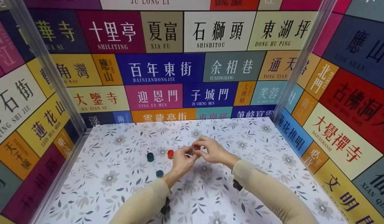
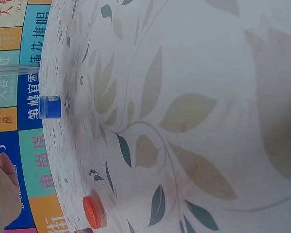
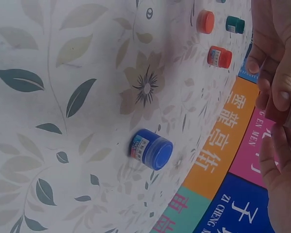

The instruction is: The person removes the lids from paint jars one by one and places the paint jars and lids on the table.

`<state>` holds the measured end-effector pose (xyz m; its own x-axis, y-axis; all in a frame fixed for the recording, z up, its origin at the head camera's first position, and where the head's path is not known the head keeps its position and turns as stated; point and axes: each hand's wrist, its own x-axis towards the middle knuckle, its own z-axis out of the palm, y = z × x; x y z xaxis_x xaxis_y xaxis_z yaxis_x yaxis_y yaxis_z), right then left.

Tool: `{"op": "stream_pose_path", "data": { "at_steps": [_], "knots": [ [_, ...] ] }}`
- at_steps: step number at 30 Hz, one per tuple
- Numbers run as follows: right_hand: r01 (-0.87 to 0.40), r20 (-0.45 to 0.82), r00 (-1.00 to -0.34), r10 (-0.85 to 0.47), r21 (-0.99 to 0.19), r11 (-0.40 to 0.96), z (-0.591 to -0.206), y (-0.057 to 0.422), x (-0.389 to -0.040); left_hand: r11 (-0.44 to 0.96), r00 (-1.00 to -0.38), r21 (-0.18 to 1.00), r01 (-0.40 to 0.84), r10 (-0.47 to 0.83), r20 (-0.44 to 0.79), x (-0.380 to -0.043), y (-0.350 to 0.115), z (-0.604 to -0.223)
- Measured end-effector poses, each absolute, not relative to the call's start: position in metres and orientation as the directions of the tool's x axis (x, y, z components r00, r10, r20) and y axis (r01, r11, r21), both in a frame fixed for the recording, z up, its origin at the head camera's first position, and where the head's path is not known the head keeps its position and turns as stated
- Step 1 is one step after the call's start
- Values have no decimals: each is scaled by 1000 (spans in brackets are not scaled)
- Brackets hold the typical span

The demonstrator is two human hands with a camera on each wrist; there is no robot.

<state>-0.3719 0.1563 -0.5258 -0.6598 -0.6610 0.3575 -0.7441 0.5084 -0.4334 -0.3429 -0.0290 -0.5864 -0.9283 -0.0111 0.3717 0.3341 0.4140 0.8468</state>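
Note:
Both hands meet above the table around a small reddish-brown paint jar [image 3: 277,110], which seems to have a clear part at one end. My left hand [image 1: 183,160] grips it from the left, its thumb across the jar in the right wrist view. From the other side my right hand [image 1: 212,151] holds it with thumb and fingertips. Fingers cover much of the jar, so I cannot tell how its lid sits. Below the hands, a blue paint jar [image 3: 152,149] stands on the table. A red paint jar [image 1: 170,154] is just left of my left hand.
An orange jar [image 3: 205,22] stands near the red one. A dark green jar [image 1: 150,157] and a teal-looking jar [image 1: 159,173] are farther left. The flower-patterned tabletop [image 1: 111,199] is bounded by panels [image 1: 161,68] with colourful lettering at the back and sides.

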Motion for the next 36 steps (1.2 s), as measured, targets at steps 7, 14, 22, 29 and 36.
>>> {"op": "stream_pose_path", "data": {
  "at_steps": [7, 14, 22, 29, 36],
  "knots": [
    [-685, 393, -727, -564, -483, 546, -523, 154, -373, 385, -938, 875, 293, -59, 340, -344, -33, -580],
    [-636, 462, -772, -437, -544, 548, -525, 155, -373, 390, -927, 862, 322, -53, 370, -344, -36, -580],
    [-632, 474, -774, -419, -542, 554, -528, 153, -373, 403, -926, 857, 320, -59, 373, -339, -37, -580],
    [-601, 447, -799, -403, -562, 568, -528, 151, -371, 394, -924, 859, 326, -58, 377, -337, -34, -578],
    [-587, 429, -809, -401, -597, 546, -529, 151, -371, 390, -924, 859, 333, -47, 380, -339, -34, -580]
  ]
}}
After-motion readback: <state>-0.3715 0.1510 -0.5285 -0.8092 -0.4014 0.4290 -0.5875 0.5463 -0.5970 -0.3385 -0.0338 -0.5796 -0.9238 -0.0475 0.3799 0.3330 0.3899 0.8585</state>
